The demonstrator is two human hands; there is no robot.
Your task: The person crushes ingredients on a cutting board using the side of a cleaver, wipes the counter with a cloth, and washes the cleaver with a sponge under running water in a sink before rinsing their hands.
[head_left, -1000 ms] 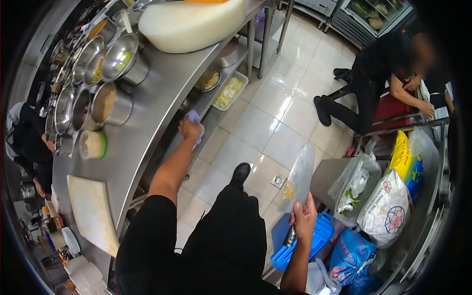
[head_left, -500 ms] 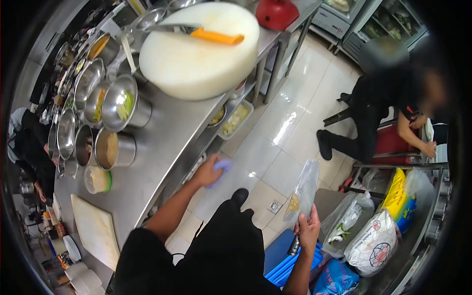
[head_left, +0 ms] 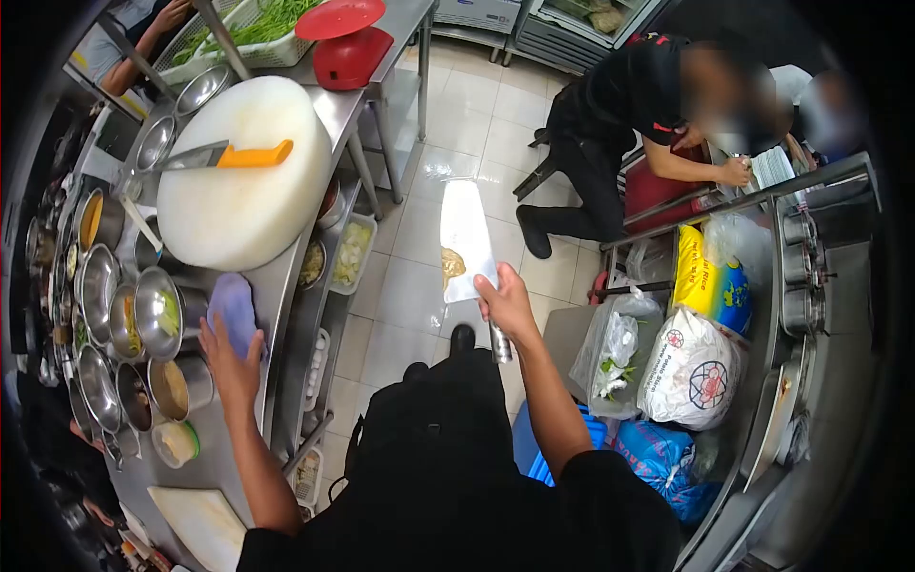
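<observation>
My left hand (head_left: 230, 362) has its fingers spread over the lower part of a purple cloth (head_left: 232, 310), which lies on the steel counter (head_left: 272, 272) beside the metal pots. In my right hand (head_left: 507, 307) is a cleaver (head_left: 466, 229) with a wide blade, held over the floor at the middle of the view. Some yellowish paste sticks to the blade's left edge. A thick round white chopping block (head_left: 238, 205) stands on the counter beyond the cloth. On the block rests a knife with an orange handle (head_left: 255, 154).
Metal bowls (head_left: 99, 286) and pots crowd the counter's left side. A white board (head_left: 197, 524) lies nearer me. A red scale (head_left: 345, 43) stands far off. Another person (head_left: 600, 124) sits at the upper right. Sacks (head_left: 688, 372) and bags fill the right side.
My left hand has moved up from beside the counter onto its top, and the purple cloth, crumpled in it before, now lies spread out. The view has turned; the cleaver is still in my right hand.
</observation>
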